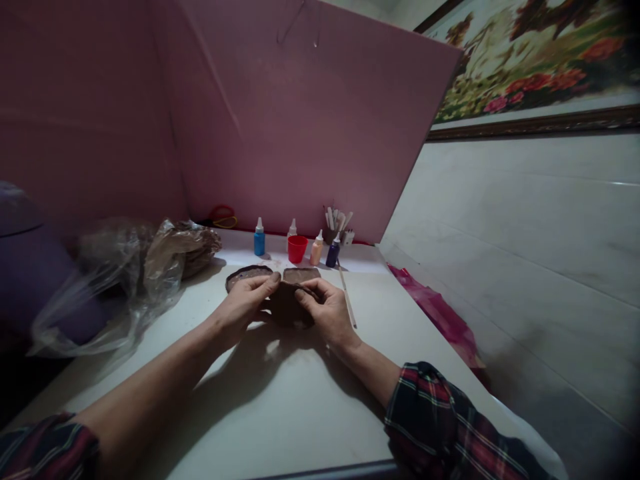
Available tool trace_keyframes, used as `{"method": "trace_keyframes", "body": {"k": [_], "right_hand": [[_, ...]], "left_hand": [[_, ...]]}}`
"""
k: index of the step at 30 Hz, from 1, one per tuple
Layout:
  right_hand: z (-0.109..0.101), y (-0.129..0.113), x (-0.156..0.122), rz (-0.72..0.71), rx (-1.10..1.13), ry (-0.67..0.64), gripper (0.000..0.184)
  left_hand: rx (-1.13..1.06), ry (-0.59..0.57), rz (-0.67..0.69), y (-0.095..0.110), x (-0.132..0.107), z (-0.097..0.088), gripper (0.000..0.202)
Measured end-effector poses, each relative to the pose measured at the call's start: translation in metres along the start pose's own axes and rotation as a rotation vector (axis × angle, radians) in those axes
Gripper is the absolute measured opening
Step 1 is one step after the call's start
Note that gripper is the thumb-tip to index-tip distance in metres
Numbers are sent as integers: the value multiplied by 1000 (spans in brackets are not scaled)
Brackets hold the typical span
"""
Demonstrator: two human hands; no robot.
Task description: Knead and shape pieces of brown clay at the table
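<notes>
A thin dark brown piece that looks like clay is held up above the table, its near face in shadow. My left hand pinches its left edge between thumb and fingers. Opposite, my right hand grips the upper right edge, thumb on the near side. Just behind the left hand lies a shallow brown dish with a wavy rim, partly covered by the fingers. A flat brown rectangular piece shows behind the held one.
Farther back stand a blue bottle, a red cup, a peach bottle and a dark blue bottle. A thin stick lies at right. Crumpled clear plastic fills the left side; pink panels rise behind.
</notes>
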State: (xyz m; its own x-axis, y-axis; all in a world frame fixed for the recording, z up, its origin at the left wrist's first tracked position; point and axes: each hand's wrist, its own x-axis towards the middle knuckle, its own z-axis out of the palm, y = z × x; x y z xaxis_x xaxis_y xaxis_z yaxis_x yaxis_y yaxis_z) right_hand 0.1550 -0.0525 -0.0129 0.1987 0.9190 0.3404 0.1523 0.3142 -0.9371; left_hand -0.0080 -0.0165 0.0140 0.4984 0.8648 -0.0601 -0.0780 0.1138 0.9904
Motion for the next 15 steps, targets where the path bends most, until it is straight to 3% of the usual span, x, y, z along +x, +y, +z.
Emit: {"method": "trace_keyframes", "body": {"k": [4, 15], "right_hand": [[3, -2, -3, 1, -15, -9, 15], [6, 3, -6, 9, -48, -38, 17]], "left_hand": [[-86, -37, -113, -1, 0, -3, 42], [104, 48, -45, -6, 4, -2, 44]]}}
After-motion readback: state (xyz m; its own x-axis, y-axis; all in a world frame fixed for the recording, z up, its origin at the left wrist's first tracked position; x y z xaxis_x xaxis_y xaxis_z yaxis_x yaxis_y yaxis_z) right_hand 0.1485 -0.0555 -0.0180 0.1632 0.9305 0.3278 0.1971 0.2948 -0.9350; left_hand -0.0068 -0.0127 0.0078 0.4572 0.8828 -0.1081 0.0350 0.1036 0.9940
